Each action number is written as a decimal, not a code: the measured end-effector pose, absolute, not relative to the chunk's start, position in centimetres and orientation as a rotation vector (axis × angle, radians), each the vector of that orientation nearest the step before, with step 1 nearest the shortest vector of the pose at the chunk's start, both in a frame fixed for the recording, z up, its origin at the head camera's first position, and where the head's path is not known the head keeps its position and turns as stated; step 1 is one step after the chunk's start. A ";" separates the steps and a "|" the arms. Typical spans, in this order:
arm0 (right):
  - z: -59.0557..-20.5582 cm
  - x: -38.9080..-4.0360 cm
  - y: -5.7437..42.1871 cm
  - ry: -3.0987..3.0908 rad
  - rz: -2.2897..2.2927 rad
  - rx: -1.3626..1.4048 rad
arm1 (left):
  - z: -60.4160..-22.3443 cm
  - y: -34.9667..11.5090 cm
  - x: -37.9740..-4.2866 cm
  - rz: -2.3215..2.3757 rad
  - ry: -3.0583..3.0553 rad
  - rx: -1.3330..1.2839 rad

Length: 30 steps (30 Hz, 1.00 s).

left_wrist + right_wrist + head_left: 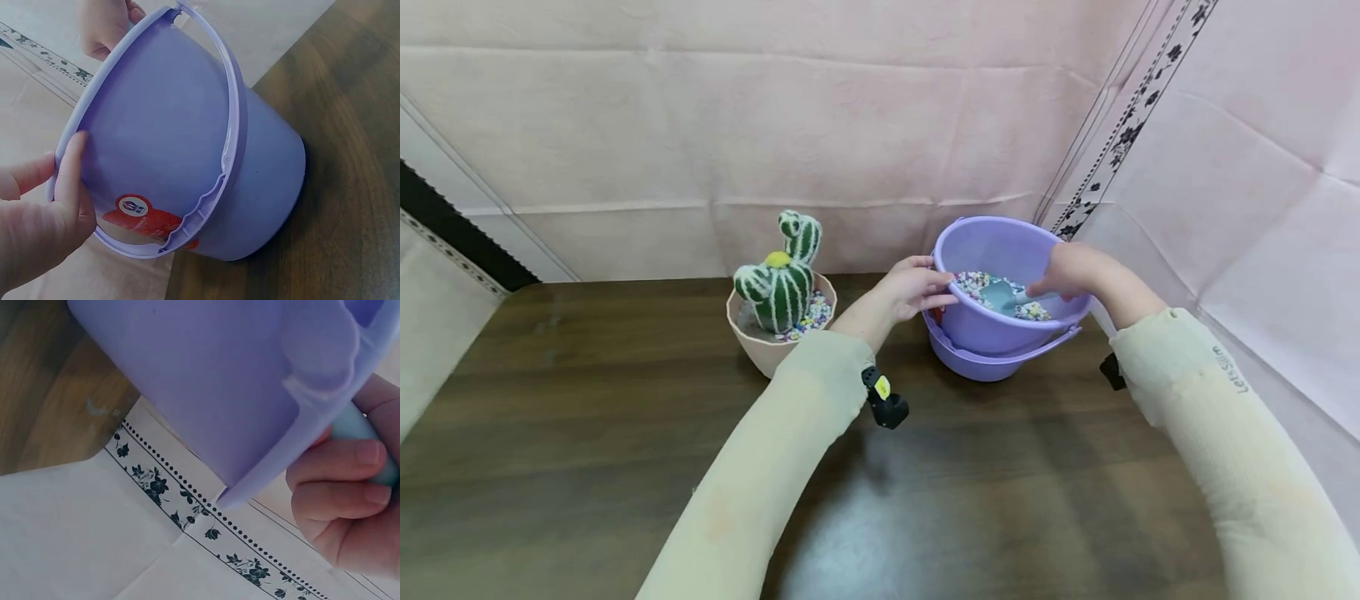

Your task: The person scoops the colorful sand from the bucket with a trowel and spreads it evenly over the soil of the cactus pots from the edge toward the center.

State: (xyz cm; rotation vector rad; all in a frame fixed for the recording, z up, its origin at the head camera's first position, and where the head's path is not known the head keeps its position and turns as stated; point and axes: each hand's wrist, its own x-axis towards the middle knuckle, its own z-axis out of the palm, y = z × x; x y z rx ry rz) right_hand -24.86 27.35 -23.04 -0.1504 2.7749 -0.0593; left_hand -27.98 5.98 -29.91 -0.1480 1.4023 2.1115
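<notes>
A purple bucket [988, 337] stands tilted on the table near the back wall, holding small multicoloured pebbles [972, 283]. Its handle [232, 94] hangs down round the outside, and a red label [147, 219] shows on its wall. With thumb and fingers on either side of the rim, my left hand [912, 286] grips the bucket's left edge. My right hand [1069, 268] reaches over the right edge, fingers curled round the pale blue grip [359, 434] of a small shovel. The shovel's blade [998, 296] lies among the pebbles inside the bucket.
Left of the bucket, a beige pot [760, 354] bears a green-and-white knitted cactus [786, 296] with pebbles beside it. White cloth walls [850, 125] enclose the dark wooden table [587, 433] behind and at the sides.
</notes>
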 end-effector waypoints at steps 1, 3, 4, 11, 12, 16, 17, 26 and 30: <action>-23.1 -24.8 27.3 2.777 -0.071 -0.155 | -29.9 5.9 -27.9 2.112 1.405 -0.150; -23.1 -24.7 27.3 2.778 -0.098 -0.164 | -29.8 5.8 -27.9 2.114 1.412 -0.146; -23.0 -24.7 27.3 2.776 -0.113 -0.167 | -29.8 5.8 -27.8 2.114 1.415 -0.149; -22.8 -24.7 27.9 2.724 -0.272 -0.145 | -29.6 5.7 -27.7 2.113 1.436 -0.148; -22.9 -24.7 28.1 2.704 -0.306 -0.125 | -29.6 5.7 -27.7 2.110 1.435 -0.149; -23.3 -24.7 28.8 2.615 -0.448 -0.048 | -29.8 5.7 -27.7 2.102 1.431 -0.154; -23.4 -24.7 29.0 2.602 -0.465 -0.038 | -29.8 5.8 -27.8 2.103 1.431 -0.152; -23.4 -24.6 29.4 2.569 -0.542 -0.016 | -30.1 5.8 -27.9 2.130 1.425 -0.163; -23.5 -24.4 29.7 2.546 -0.602 0.003 | -30.1 5.9 -27.8 2.114 1.446 -0.170</action>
